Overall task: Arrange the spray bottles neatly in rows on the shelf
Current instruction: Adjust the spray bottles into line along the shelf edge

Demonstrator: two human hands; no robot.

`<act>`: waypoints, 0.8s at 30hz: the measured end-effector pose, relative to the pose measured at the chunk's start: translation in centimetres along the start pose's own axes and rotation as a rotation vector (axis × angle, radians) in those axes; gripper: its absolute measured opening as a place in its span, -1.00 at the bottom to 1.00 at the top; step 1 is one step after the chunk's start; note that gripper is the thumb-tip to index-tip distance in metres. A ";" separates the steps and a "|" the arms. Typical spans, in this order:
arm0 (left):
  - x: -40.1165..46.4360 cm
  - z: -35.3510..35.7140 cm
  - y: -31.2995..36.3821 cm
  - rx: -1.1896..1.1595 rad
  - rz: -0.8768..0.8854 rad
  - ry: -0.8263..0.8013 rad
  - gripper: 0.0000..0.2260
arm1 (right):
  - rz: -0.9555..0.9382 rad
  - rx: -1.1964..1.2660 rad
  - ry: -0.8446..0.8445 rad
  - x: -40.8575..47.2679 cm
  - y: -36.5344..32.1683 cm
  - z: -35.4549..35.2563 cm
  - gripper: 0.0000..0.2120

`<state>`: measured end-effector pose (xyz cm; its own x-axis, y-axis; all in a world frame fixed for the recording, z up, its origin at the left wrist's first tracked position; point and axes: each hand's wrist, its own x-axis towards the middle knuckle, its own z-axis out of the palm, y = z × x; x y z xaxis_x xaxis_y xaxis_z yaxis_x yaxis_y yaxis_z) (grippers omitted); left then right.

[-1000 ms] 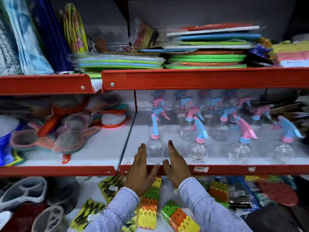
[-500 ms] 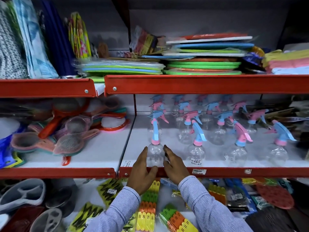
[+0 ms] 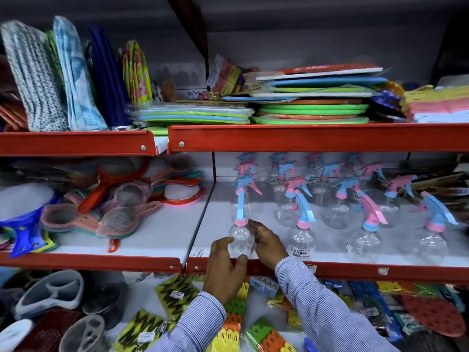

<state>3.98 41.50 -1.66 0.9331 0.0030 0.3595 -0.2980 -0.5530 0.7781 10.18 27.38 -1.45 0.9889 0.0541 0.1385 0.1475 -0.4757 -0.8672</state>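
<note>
At the front left corner of the white shelf board with a red metal lip [image 3: 330,271], both hands close around one clear round-bellied plastic spray bottle with a blue trigger head and pink collar [image 3: 239,240]. The left hand [image 3: 224,268] cups its left side, thumb curled under the base near the lip; the right hand [image 3: 266,243] presses against its right side, fingers [image 3: 253,224] reaching up to the collar. The bottle stands upright between the two palms. Just beside it to the right stands a second clear bottle with a blue trigger and a price sticker [image 3: 302,240], then a clear bottle with a pink trigger and blue collar [image 3: 365,241] and another blue-triggered one [image 3: 432,243], forming a front row. More spray bottles [image 3: 337,199] stand behind in looser ranks. Striped blue-and-white sleeves [image 3: 327,316] cover both forearms. Packs of coloured clothes pegs [image 3: 232,326] lie on the shelf below.
</note>
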 end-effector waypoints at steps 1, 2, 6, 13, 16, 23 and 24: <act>0.1 0.0 0.1 0.003 -0.003 0.008 -0.59 | 0.005 0.005 0.005 -0.3 -0.2 0.0 -0.30; 0.3 0.0 0.1 0.001 -0.008 0.014 -0.59 | 0.014 0.011 0.009 -0.6 -0.4 0.0 -0.32; 0.8 -0.2 0.3 -0.037 -0.023 -0.004 -0.60 | -0.006 0.020 0.048 -2.1 -0.6 0.2 -0.39; 2.1 -0.5 0.2 -0.077 -0.118 -0.046 -0.50 | -0.014 0.062 0.122 -4.1 -0.7 0.9 -0.50; 2.4 -0.8 0.1 -0.096 -0.165 -0.078 -0.49 | 0.005 0.058 0.147 -4.2 -0.5 1.1 -0.50; 1.1 -0.8 0.3 -0.156 -0.108 -0.040 -0.47 | 0.030 0.040 0.065 -3.7 -0.6 0.9 -0.42; 1.1 -0.8 0.3 -0.155 -0.093 -0.044 -0.50 | 0.026 0.047 0.061 -3.7 -0.7 1.0 -0.42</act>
<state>4.72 42.03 -0.61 0.9649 0.0098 0.2624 -0.2346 -0.4167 0.8782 6.44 28.34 -1.85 0.9896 -0.0115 0.1434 0.1242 -0.4347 -0.8920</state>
